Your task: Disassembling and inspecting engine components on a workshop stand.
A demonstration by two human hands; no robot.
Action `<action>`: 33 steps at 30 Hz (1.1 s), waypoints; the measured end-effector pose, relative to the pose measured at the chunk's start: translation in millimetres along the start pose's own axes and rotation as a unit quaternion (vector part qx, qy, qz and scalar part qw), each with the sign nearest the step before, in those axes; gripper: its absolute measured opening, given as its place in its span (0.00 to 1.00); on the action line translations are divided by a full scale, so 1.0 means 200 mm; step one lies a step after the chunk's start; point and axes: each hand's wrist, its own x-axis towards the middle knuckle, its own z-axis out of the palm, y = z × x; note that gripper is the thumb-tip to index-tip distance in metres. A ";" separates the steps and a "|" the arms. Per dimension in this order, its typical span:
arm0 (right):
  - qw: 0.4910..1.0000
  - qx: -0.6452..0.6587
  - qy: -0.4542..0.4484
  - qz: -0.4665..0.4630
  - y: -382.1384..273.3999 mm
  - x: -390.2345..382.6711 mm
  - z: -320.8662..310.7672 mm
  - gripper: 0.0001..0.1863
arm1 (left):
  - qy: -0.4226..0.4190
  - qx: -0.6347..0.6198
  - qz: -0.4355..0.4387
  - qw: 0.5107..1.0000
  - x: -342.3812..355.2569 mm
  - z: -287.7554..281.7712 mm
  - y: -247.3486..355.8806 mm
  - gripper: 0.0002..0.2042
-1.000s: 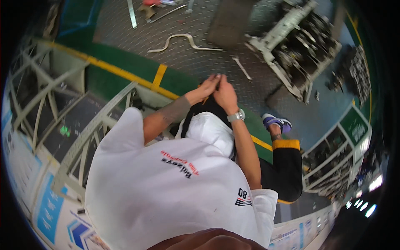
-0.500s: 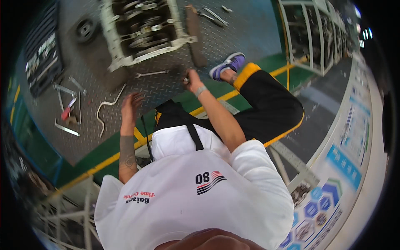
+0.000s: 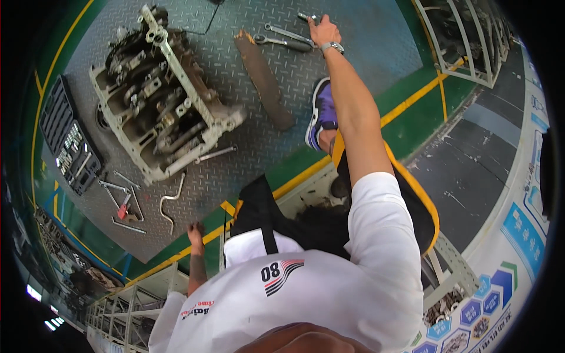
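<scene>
My right hand (image 3: 325, 32) reaches far out at the top, its thumb and fingers closed on a small silver cylindrical piece (image 3: 304, 17) like a socket, partly hidden by the fingertips. Just beside it lie a ratchet wrench (image 3: 285, 42) with a dark handle and a silver combination wrench (image 3: 289, 34). Low on the left, my left hand (image 3: 195, 231) hangs near the platform's edge with its fingers loosely apart, holding nothing I can see. A bent metal rod (image 3: 165, 213) is nearest to it. The opened engine block (image 3: 201, 105) sits on the steel checker-plate platform (image 3: 241, 76).
A brown flat strip (image 3: 263, 79) lies right of the block. Another wrench (image 3: 216, 154) rests along the block's near edge. Farther left are a black tool case (image 3: 65, 126) and several loose tools, one with a red part (image 3: 123, 210). A metal rack (image 3: 465, 41) stands at the right.
My right hand has moved from near my lap out to the tools at the top. My left hand has drawn back toward me. The view has shifted, showing more of the engine block.
</scene>
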 end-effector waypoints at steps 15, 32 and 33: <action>0.848 0.485 -0.048 0.209 -0.03 -0.42 0.23 0.22 | 0.284 0.281 0.202 0.894 0.43 0.08 0.59 0.13; 0.606 0.316 -0.728 0.053 -1.61 -2.51 0.32 0.14 | 0.394 0.366 0.429 0.726 1.18 0.09 1.30 0.22; 0.666 0.244 -0.702 0.066 -1.85 -2.52 0.35 0.13 | 0.396 0.367 0.420 0.730 1.16 0.07 1.28 0.22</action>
